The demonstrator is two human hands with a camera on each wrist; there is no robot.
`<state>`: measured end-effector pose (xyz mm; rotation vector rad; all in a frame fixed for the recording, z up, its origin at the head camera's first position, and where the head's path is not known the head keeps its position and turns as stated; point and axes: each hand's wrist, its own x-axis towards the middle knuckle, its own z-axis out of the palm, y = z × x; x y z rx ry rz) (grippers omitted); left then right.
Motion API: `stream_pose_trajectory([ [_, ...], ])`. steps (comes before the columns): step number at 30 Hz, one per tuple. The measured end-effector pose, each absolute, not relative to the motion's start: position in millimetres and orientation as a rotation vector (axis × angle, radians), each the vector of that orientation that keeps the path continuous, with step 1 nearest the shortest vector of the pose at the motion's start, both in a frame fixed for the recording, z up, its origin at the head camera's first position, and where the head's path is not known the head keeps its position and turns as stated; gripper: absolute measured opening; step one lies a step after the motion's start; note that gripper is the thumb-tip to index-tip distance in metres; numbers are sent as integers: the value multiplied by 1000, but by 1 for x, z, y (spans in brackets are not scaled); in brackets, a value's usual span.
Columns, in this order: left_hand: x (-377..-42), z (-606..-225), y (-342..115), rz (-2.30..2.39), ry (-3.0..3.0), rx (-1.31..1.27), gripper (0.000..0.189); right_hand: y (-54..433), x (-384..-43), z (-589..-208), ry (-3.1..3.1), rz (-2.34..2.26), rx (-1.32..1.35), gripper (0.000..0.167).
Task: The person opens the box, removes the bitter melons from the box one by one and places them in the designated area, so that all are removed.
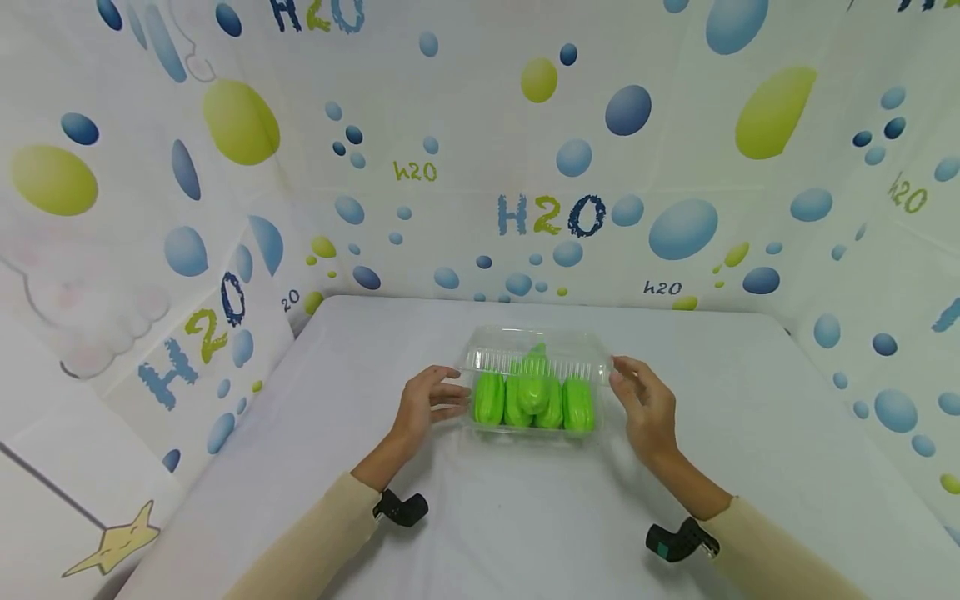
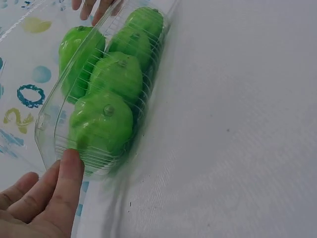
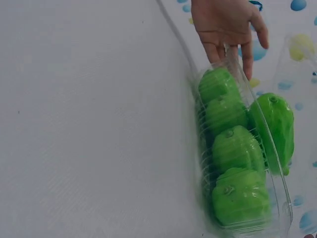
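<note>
At left, touching the left end of a clear rectangular plastic container [image 1: 498,340] with the left hand [image 1: 420,406], nearly straight-fingered, gripping nothing. Between the hands, resting on the white cloth-covered table [image 1: 525,517], holding four glossy bright-green lobed fruits [image 1: 489,400] in a row, with a fifth fruit [image 1: 533,395] on top. At right, touching the other end with the right hand [image 1: 651,410], loosely bent-fingered, without a visible grip.

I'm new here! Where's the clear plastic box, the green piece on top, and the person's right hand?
Clear plastic box [image 1: 497,339]: head view, on the see-through plastic at its far side.
Green piece on top [image 1: 534,388]: head view, on its rounded body.
Right hand [image 1: 651,410]: head view, on the hand's middle.
</note>
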<state>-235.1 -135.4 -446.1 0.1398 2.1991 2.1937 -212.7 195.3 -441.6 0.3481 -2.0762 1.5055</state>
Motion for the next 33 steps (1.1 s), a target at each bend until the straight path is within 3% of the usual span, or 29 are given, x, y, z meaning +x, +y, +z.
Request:
stream_pose_trajectory([
  [6,-244,-449,-132,2175,2193,-12,40,193,-222,-437,-1979,1555,347,29],
  [24,-250,-457,-129,2196,2000,-53,52,190,-258,-428,-1743,1574,195,42],
  [33,-249,-461,-130,2217,1954,-65,52,186,-269,-419,-1516,1864,264,36],
])
